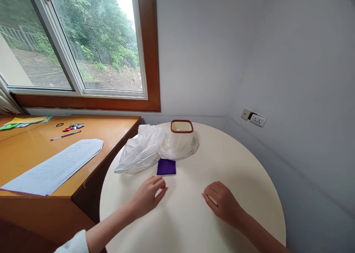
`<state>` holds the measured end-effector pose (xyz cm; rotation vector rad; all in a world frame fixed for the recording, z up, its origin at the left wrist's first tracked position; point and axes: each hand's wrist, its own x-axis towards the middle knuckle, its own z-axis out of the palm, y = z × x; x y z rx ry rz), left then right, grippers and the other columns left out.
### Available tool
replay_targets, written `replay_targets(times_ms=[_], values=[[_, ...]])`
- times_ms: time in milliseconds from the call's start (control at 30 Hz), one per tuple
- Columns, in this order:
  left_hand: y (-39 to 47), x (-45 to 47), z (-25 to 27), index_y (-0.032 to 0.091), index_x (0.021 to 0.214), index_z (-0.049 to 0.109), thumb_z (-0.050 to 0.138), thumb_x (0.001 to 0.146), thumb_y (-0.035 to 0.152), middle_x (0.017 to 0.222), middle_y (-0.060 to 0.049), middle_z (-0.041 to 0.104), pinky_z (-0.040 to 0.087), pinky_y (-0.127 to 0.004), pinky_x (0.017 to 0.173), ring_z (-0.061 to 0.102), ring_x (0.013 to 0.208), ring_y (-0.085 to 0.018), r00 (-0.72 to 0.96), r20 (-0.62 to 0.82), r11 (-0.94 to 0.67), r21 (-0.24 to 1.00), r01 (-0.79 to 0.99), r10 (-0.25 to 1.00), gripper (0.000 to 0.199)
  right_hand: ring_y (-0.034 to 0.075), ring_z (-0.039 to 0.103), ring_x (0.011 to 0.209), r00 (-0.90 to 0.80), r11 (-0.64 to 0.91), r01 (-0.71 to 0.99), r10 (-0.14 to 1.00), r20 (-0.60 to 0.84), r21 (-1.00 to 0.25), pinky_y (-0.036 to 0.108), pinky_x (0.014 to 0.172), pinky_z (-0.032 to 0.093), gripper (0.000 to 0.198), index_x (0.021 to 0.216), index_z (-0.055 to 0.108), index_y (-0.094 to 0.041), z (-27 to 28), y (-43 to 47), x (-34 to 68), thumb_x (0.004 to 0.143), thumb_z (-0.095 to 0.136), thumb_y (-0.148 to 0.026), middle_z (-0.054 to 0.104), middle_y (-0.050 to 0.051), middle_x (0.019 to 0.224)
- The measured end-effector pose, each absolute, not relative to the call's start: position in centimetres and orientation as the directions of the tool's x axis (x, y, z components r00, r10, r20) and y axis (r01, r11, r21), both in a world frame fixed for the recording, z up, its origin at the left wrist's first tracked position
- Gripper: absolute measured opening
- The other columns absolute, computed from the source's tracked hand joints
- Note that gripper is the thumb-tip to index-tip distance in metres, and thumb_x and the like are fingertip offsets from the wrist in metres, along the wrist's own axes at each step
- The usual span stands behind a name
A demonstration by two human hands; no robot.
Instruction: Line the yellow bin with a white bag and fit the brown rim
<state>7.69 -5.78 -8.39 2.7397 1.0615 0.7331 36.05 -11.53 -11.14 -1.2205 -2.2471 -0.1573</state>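
Observation:
Just in front of a flat purple cloth square (166, 167), my left hand (151, 194) hovers over or rests on the round table (188, 230); which of the two I cannot tell. Its fingers are bent and its thumb stands apart, with nothing visible between them. Over the table's right half, my right hand (222, 201) has its fingers curled in and the thumb close to their tips. I see nothing in it. Beyond the cloth lies a crumpled translucent plastic bag (141, 149). Beside it stands a whitish bin (181, 137) with a brown rim, with thin plastic around its lower part.
On the left, a wooden desk (113, 134) adjoins the round table. It bears printed paper sheets (61, 166), a pen (66, 135), keys (74, 126), a dark hair tie (58, 125) and coloured papers (24, 121). A wall socket (257, 120) is at the right.

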Motion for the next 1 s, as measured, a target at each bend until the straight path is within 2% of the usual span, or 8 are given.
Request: replay_targets(times_ms=[67, 200, 333, 433, 567, 700, 800, 1000], values=[[-4.6, 7.8, -7.2, 0.019, 0.055, 0.040, 0.041, 0.085, 0.019, 0.050, 0.004, 0.040, 0.031, -0.021, 0.045, 0.037, 0.045, -0.009, 0.524, 0.577, -0.751, 0.269, 0.603, 0.627, 0.030, 0.010, 0.038, 0.050, -0.402, 0.578, 0.813, 0.642, 0.653, -0.068, 0.027, 0.055, 0.030, 0.029, 0.055, 0.043, -0.019, -9.3, -10.4, 36.1, 0.084, 0.044, -0.014, 0.045, -0.003, 0.050], [-2.6, 8.3, -5.5, 0.020, 0.055, 0.024, 0.045, 0.081, 0.016, 0.049, 0.008, 0.019, 0.020, -0.021, 0.043, 0.020, 0.042, -0.007, 0.248, 0.754, -0.730, 0.408, 0.549, 0.608, 0.033, 0.009, 0.024, 0.045, -0.351, 0.570, 0.822, 0.497, 0.793, 0.006, 0.027, 0.050, 0.021, 0.036, 0.051, 0.030, -0.020, -6.1, -7.7, 36.4, 0.083, 0.046, -0.014, 0.030, -0.006, 0.044], [-0.8, 9.9, -6.4, 0.021, 0.067, 0.033, 0.044, 0.080, 0.022, 0.053, 0.008, 0.025, 0.025, -0.021, 0.046, 0.026, 0.046, -0.008, 0.138, 0.607, -0.561, 0.592, 0.579, 0.783, 0.017, 0.011, 0.034, 0.049, -0.246, 0.467, 0.882, 0.560, 0.791, -0.057, 0.028, 0.054, 0.028, 0.027, 0.059, 0.042, -0.020, -3.7, -3.7, 35.7, 0.085, 0.042, -0.020, 0.043, -0.003, 0.051], [0.4, 11.4, -8.7, 0.021, 0.068, 0.036, 0.041, 0.079, 0.023, 0.054, 0.007, 0.033, 0.030, -0.022, 0.051, 0.034, 0.050, -0.010, 0.190, 0.504, -0.503, 0.609, 0.613, 0.843, 0.012, 0.016, 0.050, 0.077, -0.175, 0.381, 0.913, 0.688, 0.704, -0.146, 0.030, 0.071, 0.036, 0.020, 0.094, 0.056, -0.020, -2.6, -0.1, 34.6, 0.088, 0.037, -0.023, 0.059, 0.004, 0.084], [0.8, 12.4, -11.4, 0.020, 0.072, 0.045, 0.042, 0.076, 0.021, 0.065, 0.001, 0.050, 0.037, -0.024, 0.057, 0.047, 0.060, -0.013, 0.268, 0.429, -0.494, 0.602, 0.627, 0.863, 0.005, 0.024, 0.034, 0.120, -0.096, 0.275, 0.917, 0.855, 0.509, -0.288, 0.036, 0.084, 0.038, 0.038, 0.126, 0.041, -0.029, -2.3, 4.6, 33.7, 0.089, 0.034, -0.030, 0.040, 0.008, 0.130], [0.3, 12.5, -12.5, 0.020, 0.077, 0.053, 0.046, 0.073, 0.017, 0.082, -0.004, 0.057, 0.043, -0.028, 0.068, 0.053, 0.077, -0.017, 0.364, 0.364, -0.514, 0.583, 0.630, 0.858, 0.008, 0.025, 0.035, 0.121, -0.092, 0.226, 0.892, 0.939, 0.332, -0.392, 0.036, 0.084, 0.040, 0.032, 0.116, 0.051, -0.028, -2.9, 7.4, 33.4, 0.089, 0.035, -0.036, 0.031, 0.008, 0.135], [0.1, 12.4, -12.6, 0.019, 0.080, 0.056, 0.047, 0.073, 0.016, 0.086, -0.006, 0.058, 0.044, -0.031, 0.071, 0.053, 0.082, -0.020, 0.390, 0.339, -0.517, 0.573, 0.636, 0.856, 0.012, 0.020, 0.052, 0.101, -0.114, 0.242, 0.879, 0.944, 0.310, -0.412, 0.032, 0.076, 0.043, 0.028, 0.105, 0.055, -0.024, -3.2, 8.3, 33.6, 0.089, 0.034, -0.036, 0.035, 0.008, 0.132], [0.3, 12.2, -12.6, 0.019, 0.078, 0.057, 0.045, 0.074, 0.015, 0.087, -0.007, 0.057, 0.045, -0.034, 0.075, 0.052, 0.083, -0.020, 0.406, 0.335, -0.526, 0.571, 0.631, 0.850, 0.013, 0.017, 0.054, 0.093, -0.121, 0.258, 0.869, 0.938, 0.325, -0.421, 0.030, 0.076, 0.042, 0.022, 0.095, 0.055, -0.023, -3.4, 8.3, 35.9, 0.090, 0.036, -0.032, 0.042, 0.006, 0.126]])
